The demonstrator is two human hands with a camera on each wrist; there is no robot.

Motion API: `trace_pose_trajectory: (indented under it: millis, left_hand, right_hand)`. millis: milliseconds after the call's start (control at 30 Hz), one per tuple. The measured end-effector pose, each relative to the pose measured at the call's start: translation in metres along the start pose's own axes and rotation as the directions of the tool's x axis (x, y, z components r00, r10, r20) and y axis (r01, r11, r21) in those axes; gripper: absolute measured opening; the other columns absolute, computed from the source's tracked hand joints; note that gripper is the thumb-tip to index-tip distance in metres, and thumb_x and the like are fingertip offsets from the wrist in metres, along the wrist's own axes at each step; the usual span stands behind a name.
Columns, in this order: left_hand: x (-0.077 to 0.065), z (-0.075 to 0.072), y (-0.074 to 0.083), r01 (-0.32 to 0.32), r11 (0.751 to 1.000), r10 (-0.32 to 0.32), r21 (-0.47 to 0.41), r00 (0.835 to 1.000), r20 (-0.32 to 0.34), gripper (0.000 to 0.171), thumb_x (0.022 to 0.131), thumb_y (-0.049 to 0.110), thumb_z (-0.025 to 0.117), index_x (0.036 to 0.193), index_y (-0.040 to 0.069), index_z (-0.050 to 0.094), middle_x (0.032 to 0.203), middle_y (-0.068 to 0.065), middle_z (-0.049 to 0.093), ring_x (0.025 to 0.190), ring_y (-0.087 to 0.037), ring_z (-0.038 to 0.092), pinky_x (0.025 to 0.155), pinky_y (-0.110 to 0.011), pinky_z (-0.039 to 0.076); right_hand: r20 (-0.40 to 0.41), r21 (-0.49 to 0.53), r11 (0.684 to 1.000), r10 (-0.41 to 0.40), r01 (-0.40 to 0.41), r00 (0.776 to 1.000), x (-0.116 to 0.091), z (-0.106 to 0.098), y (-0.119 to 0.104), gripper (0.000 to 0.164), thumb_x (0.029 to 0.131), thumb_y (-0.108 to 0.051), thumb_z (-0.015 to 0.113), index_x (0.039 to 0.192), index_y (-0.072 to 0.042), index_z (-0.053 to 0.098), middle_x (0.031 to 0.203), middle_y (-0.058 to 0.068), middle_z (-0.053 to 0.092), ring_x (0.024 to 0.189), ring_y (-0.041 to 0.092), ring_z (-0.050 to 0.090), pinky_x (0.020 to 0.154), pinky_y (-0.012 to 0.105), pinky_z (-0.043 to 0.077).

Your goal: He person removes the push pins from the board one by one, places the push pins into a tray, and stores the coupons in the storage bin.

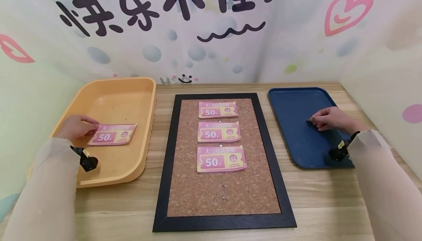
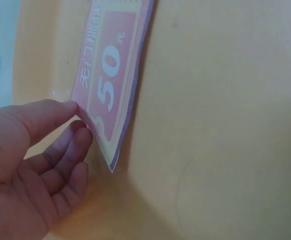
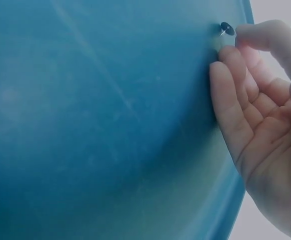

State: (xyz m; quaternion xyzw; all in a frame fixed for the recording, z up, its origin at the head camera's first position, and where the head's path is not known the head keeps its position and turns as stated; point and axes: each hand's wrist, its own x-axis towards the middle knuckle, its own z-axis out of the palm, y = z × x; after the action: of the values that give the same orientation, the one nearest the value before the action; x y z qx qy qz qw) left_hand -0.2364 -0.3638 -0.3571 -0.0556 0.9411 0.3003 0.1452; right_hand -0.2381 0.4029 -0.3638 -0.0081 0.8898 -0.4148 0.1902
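In the orange tray, my left hand (image 1: 75,126) pinches the left edge of a pink-and-yellow paper coupon (image 1: 113,134) marked 50. Its thumb lies on the printed face and the fingers curl behind, as the left wrist view shows. Over the blue tray, my right hand (image 1: 324,119) has bent fingers, with thumb and fingertips right at a black-headed thumbtack (image 3: 227,28). The tack's thin pin points down and left; I cannot tell whether the fingertips grip it. Between the trays, three similar coupons hang in a column on a cork board (image 1: 194,193), the lowest coupon (image 1: 221,159) near its middle.
The orange tray (image 1: 150,123) stands on the left of the wooden table (image 1: 112,211), the blue tray (image 1: 290,123) on the right. The board's raised black frame (image 1: 227,222) lies between them. A printed curtain (image 1: 204,63) hangs behind the table.
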Motion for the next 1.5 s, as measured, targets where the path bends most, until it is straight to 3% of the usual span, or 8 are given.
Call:
trace_pose_trajectory:
  millis: [333,567,800,933,1033,1233,1367,1500]
  left_hand:
    - [-0.013,-0.015,0.018,-0.013,0.998,0.017,0.054,0.998,-0.063,0.044,0.091,0.024,0.055,0.116,-0.012,0.051,0.102,-0.029,0.054,0.087,-0.036,0.049,0.073,-0.043,0.047]
    - [-0.034,-0.021,0.060,-0.117,0.980,0.130,0.162,0.989,-0.071,0.044,0.092,0.028,0.053,0.112,-0.011,0.053,0.092,-0.027,0.058,0.081,-0.036,0.054,0.066,-0.040,0.045]
    - [-0.063,-0.010,0.107,-0.228,0.947,0.255,0.224,0.962,-0.098,0.037,0.090,0.025,0.057,0.107,-0.009,0.058,0.087,-0.022,0.059,0.075,-0.030,0.053,0.056,-0.032,0.043]
    - [-0.079,0.003,0.133,-0.300,0.924,0.334,0.238,0.935,-0.117,0.031,0.089,0.022,0.059,0.104,-0.005,0.062,0.085,-0.018,0.060,0.076,-0.029,0.054,0.060,-0.034,0.043]
    - [-0.093,0.016,0.153,-0.376,0.899,0.409,0.226,0.905,-0.117,0.025,0.087,0.020,0.062,0.100,-0.001,0.064,0.078,-0.010,0.062,0.075,-0.026,0.057,0.065,-0.037,0.045]
    - [-0.120,0.040,0.191,-0.484,0.870,0.489,0.092,0.871,-0.039,0.021,0.087,0.022,0.062,0.100,0.004,0.065,0.078,-0.004,0.062,0.072,-0.019,0.057,0.059,-0.034,0.048]
    - [-0.131,0.056,0.208,-0.546,0.837,0.546,0.045,0.838,-0.003,0.020,0.087,0.021,0.063,0.099,0.006,0.066,0.079,0.000,0.062,0.073,-0.016,0.056,0.063,-0.032,0.047]
    - [-0.135,0.075,0.216,-0.566,0.824,0.566,-0.011,0.824,0.029,0.015,0.087,0.018,0.063,0.098,0.008,0.066,0.079,0.001,0.061,0.074,-0.014,0.055,0.066,-0.031,0.047]
  right_hand:
    - [-0.037,0.038,0.998,-0.042,0.044,0.998,-0.004,-0.004,0.001,0.034,0.093,-0.019,0.055,0.105,0.013,0.054,0.087,0.007,0.060,0.072,0.014,0.058,0.067,0.029,0.053]
    - [-0.031,-0.024,0.992,-0.127,0.126,0.991,-0.007,0.004,-0.027,0.036,0.091,-0.023,0.058,0.104,0.010,0.055,0.088,0.013,0.062,0.071,0.019,0.060,0.067,0.029,0.053]
    - [0.050,-0.107,0.966,-0.232,0.236,0.971,-0.010,0.027,-0.073,0.029,0.089,-0.021,0.061,0.102,0.005,0.057,0.084,0.011,0.062,0.068,0.020,0.059,0.064,0.031,0.053]
    - [0.115,-0.109,0.946,-0.294,0.306,0.949,-0.010,0.043,-0.094,0.026,0.088,-0.018,0.062,0.103,0.003,0.058,0.087,0.013,0.063,0.067,0.020,0.059,0.063,0.031,0.052]
    - [0.169,-0.100,0.920,-0.360,0.379,0.918,-0.008,0.055,-0.106,0.023,0.088,-0.014,0.062,0.103,0.002,0.059,0.087,0.018,0.062,0.065,0.020,0.057,0.061,0.032,0.051]
    - [0.256,-0.106,0.866,-0.451,0.488,0.855,-0.005,0.083,-0.128,0.020,0.086,-0.013,0.063,0.100,0.001,0.060,0.083,0.012,0.061,0.067,0.022,0.056,0.058,0.034,0.048]
    - [0.301,-0.111,0.839,-0.482,0.532,0.823,-0.007,0.101,-0.141,0.021,0.086,-0.016,0.064,0.099,0.000,0.061,0.081,0.004,0.062,0.070,0.018,0.057,0.060,0.030,0.048]
    - [0.338,-0.103,0.819,-0.505,0.564,0.795,-0.008,0.116,-0.151,0.022,0.086,-0.017,0.065,0.100,0.000,0.062,0.084,0.002,0.062,0.074,0.016,0.057,0.064,0.028,0.048]
